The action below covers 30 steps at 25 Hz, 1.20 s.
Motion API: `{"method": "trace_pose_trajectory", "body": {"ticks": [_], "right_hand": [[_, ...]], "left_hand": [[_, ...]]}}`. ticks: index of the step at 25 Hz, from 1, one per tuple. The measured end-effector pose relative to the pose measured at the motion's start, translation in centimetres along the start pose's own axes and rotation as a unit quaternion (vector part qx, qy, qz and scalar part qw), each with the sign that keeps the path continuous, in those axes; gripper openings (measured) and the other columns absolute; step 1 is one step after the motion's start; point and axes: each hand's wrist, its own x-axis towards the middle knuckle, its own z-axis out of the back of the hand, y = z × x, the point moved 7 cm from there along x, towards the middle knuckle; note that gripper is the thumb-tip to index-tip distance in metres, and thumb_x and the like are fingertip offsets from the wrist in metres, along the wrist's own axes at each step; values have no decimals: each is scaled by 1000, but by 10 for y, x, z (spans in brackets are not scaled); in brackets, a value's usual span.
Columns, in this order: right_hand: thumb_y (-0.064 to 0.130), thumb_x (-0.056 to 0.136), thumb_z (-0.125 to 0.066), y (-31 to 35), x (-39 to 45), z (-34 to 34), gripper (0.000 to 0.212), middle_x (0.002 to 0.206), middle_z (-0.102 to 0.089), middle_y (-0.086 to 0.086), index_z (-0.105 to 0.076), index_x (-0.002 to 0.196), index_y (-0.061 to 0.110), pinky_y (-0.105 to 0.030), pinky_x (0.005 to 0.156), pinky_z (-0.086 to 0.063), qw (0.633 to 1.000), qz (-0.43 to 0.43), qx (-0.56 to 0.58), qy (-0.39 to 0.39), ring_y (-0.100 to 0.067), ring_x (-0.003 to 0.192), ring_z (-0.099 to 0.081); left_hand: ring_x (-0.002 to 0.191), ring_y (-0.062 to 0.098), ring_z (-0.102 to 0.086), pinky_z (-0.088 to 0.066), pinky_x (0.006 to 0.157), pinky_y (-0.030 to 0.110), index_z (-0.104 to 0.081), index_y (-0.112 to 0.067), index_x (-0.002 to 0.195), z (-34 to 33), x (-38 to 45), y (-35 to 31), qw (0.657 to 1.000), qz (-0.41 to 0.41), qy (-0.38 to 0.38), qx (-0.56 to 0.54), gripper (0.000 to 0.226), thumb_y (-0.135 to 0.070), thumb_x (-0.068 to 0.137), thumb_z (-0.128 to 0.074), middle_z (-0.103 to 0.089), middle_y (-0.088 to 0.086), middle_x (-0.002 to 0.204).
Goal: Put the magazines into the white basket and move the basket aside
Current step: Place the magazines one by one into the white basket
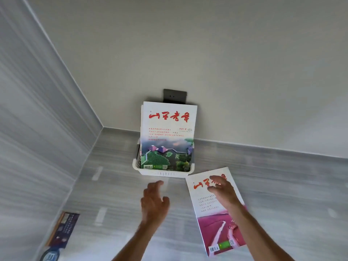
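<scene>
Nearest to the camera, two bare forearms are reaching out over the grey striped counter [282, 185]. The right hand [224, 191] is hovering over the top half of the pink-cover magazine [220, 223], fingers spread and loosely curved, gripping nothing as far as I can tell. It's a bit blurred, so I can't say whether the fingertips are touching the cover. The left hand [153, 201] is sitting over bare counter just in front of the basket, fingers relaxed and slightly apart, holding nothing.

Off at the near left edge there's a dark booklet [63, 230] with a round blue thing [49, 255] below it, not part of the job I reckon.

A bit further back, the white basket [162, 173] is standing against the wall, with the green-cover magazine [167, 136] standing upright in it and leaning back on the wall. Edges behind it suggest more copies, count unclear. Behind that, one dark wall socket [175, 96].

Count: one basket, one magazine lying flat outside it, at least one inside, two hands.

My read: the loading step is nearly done. Next move is pinching the pink one by an edge, lifting it, tipping it upright and slotting it in front of the green one. After that, sliding the basket aside.
</scene>
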Motion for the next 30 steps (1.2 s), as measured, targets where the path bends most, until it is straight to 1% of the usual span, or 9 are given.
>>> {"method": "trace_pose_trajectory", "body": {"ticks": [4, 11, 14, 16, 19, 22, 24, 27, 30], "right_hand": [[24, 80, -58, -96, -23, 54, 53, 135, -54, -5, -49, 132, 24, -40, 96, -48, 941, -80, -330, -11, -28, 119, -53], [44, 83, -57, -166, -74, 52, 85, 154, -26, -9, -11, 152, 23, -35, 101, -46, 903, -20, -430, 6, -27, 131, -41], [29, 78, -62, -186, -80, 69, 70, 127, -49, -9, -30, 139, 24, -32, 84, -48, 949, -74, -306, -19, -29, 109, -56], [26, 79, -64, -198, -76, 90, 52, 113, -63, -11, -42, 125, 21, -31, 75, -47, 971, -130, -201, -28, -29, 95, -62], [24, 77, -67, -203, -70, 106, 26, 87, -71, -5, -60, 101, 18, -32, 70, -50, 975, -165, -147, 2, -25, 82, -67], [29, 65, -68, -195, -66, 102, 14, 64, -65, 0, -65, 67, 17, -31, 61, -44, 976, -159, -139, 57, -25, 71, -66], [35, 56, -71, -188, -62, 103, 27, 69, -63, -3, -62, 76, 19, -28, 59, -39, 984, -162, -63, 46, -22, 63, -58], [8, 71, -80, -157, -48, 96, 53, 101, -63, -9, -52, 113, 23, -27, 52, -43, 982, -146, 105, 52, -19, 50, -51], [11, 75, -77, -86, -33, 75, 36, 73, -67, -5, -62, 107, 8, -33, 51, -52, 979, -53, 147, 127, -16, 47, -56]], "left_hand": [[132, 25, -36, -33, 105, 40, -38, -27, 138, -119, -79, 3, 947, -16, 289, 142, 62, -23, 78, -51, -38, 2, 144], [113, 8, -59, -54, 96, 34, -56, -42, 128, -165, -119, -57, 977, -59, 196, -62, 50, -36, 79, -68, -57, -13, 133], [89, 23, -68, -59, 78, 41, -67, -21, 109, -155, -118, -36, 944, 194, 28, -267, 40, -16, 70, -76, -66, 7, 108], [85, 29, -64, -55, 75, 38, -62, -16, 113, -162, -116, -18, 906, 293, 18, -304, 40, -2, 76, -67, -66, 17, 106], [60, 17, -60, -45, 58, 30, -73, -24, 100, -169, -110, -41, 933, 214, 110, -267, 31, -3, 87, -54, -75, 9, 80], [49, 13, -39, -28, 52, 26, -72, -35, 93, -162, -108, -63, 969, 114, 76, -205, 40, -4, 92, -46, -54, 3, 60], [52, 14, -39, -29, 53, 27, -73, -31, 97, -139, -106, -73, 970, 71, 34, -231, 40, -1, 91, -47, -49, 4, 58], [64, 16, -57, -47, 60, 29, -75, -27, 101, -86, -99, -92, 936, -14, 18, -350, 35, -3, 91, -51, -66, 7, 70], [94, 29, -65, -52, 93, 45, -69, -6, 114, -30, -71, -95, 896, -7, 6, -444, 32, 10, 93, -50, -71, 28, 104]]}}
